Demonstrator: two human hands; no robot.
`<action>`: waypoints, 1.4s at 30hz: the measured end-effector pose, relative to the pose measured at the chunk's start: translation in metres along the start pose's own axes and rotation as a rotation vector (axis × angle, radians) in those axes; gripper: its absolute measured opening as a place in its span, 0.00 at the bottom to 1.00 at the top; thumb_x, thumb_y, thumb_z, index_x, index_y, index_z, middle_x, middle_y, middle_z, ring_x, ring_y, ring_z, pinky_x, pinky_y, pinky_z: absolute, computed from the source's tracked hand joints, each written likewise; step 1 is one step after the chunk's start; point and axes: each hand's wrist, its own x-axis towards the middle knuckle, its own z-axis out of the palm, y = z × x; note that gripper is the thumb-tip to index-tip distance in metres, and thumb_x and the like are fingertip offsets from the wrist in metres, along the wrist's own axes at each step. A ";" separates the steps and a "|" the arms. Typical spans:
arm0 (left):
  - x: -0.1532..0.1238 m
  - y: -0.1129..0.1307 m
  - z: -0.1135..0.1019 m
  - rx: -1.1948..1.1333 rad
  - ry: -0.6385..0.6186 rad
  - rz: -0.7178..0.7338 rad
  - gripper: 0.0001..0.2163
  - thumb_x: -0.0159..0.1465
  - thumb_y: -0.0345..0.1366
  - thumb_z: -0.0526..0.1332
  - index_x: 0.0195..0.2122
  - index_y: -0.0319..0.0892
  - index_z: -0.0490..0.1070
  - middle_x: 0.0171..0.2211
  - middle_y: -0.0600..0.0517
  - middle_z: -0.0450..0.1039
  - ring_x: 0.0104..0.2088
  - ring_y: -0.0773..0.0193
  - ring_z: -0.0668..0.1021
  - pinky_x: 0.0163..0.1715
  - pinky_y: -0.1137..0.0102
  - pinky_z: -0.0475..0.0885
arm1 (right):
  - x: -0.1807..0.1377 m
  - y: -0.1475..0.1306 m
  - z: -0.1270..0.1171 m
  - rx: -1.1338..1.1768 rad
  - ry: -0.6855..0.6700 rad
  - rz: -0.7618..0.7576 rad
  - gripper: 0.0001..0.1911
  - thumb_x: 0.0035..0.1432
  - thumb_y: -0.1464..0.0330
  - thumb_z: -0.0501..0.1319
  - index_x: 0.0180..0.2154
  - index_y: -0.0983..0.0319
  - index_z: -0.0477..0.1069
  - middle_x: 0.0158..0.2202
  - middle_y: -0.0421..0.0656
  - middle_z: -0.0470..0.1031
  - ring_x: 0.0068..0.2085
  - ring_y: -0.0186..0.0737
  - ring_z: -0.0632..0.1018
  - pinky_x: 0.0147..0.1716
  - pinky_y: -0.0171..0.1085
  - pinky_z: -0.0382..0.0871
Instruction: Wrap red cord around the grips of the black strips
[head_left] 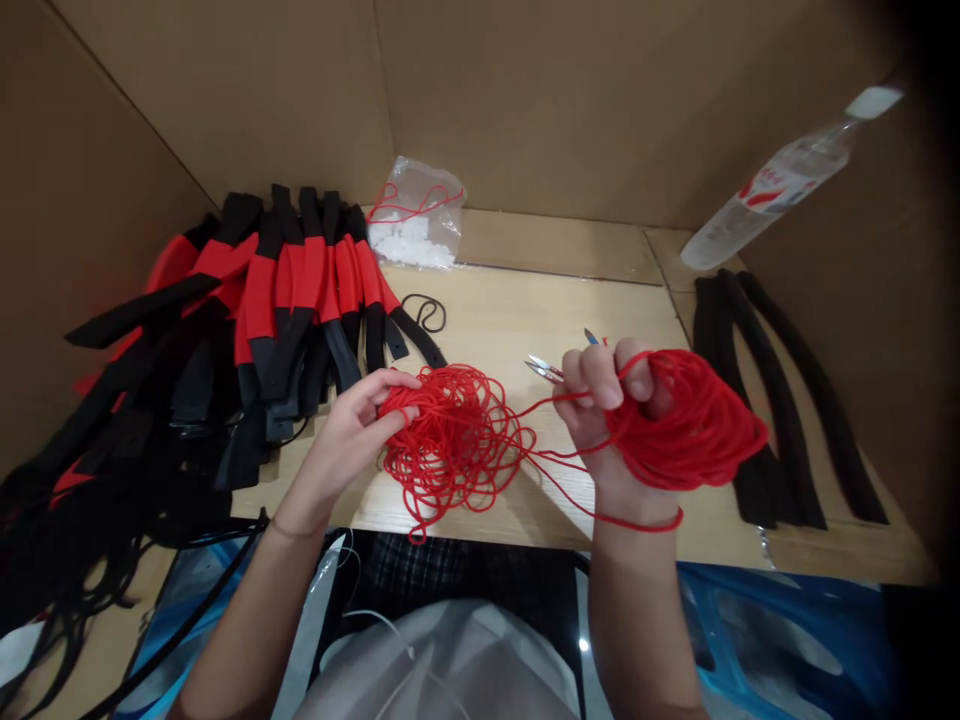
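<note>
My right hand (609, 415) is closed around a thick bundle of red cord loops (694, 420), and it also grips small thread snips (546, 368) whose blades point left. A red cord loop circles my right wrist. My left hand (358, 425) pinches the edge of a loose tangle of red cord (457, 445) lying on the wooden table (510, 310). Strands of cord run between the tangle and the bundle.
A heap of black-and-red straps (285, 290) fills the left side. Long black strips (780, 400) lie at the right. A clear bag of white bits (416, 230) sits at the back, a plastic bottle (780, 180) leans at the right. Cardboard walls surround the table.
</note>
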 end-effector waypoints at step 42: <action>-0.002 -0.013 0.034 -0.338 0.097 -0.045 0.10 0.54 0.30 0.68 0.38 0.41 0.81 0.23 0.54 0.76 0.20 0.73 0.72 0.20 0.78 0.64 | -0.013 -0.014 0.046 0.419 -0.184 0.233 0.13 0.68 0.69 0.46 0.28 0.56 0.52 0.22 0.29 0.57 0.10 0.23 0.48 0.08 0.19 0.53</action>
